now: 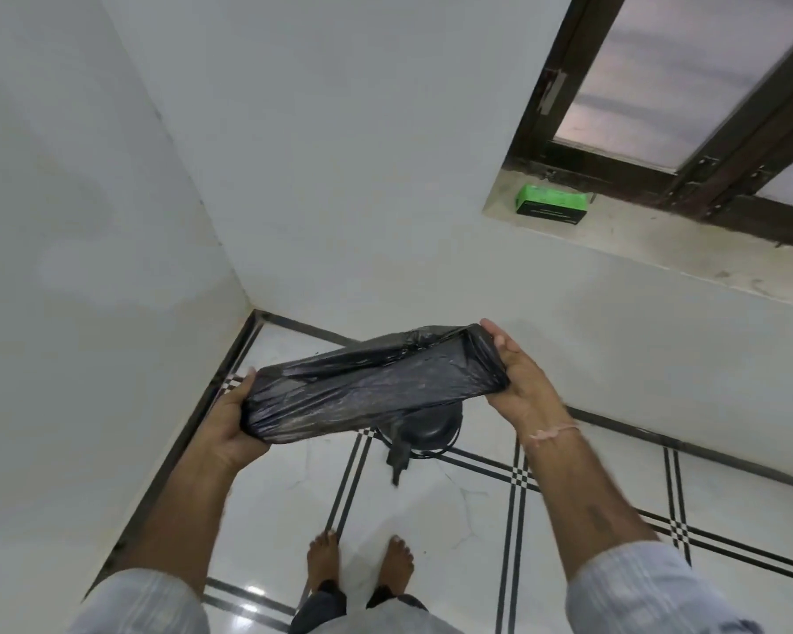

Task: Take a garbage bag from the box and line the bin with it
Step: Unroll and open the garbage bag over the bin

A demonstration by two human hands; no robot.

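Left hand (232,421): grips one end of the black bag (372,386).
Right hand (518,377): grips the other end.
Bin (424,425): on floor, under bag.
Green box (551,206): on window ledge.

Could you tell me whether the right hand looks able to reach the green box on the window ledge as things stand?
Probably not at once: the right hand and left hand both grip the stretched black garbage bag, and the green box sits apart, farther off on the ledge, with nothing blocking it.
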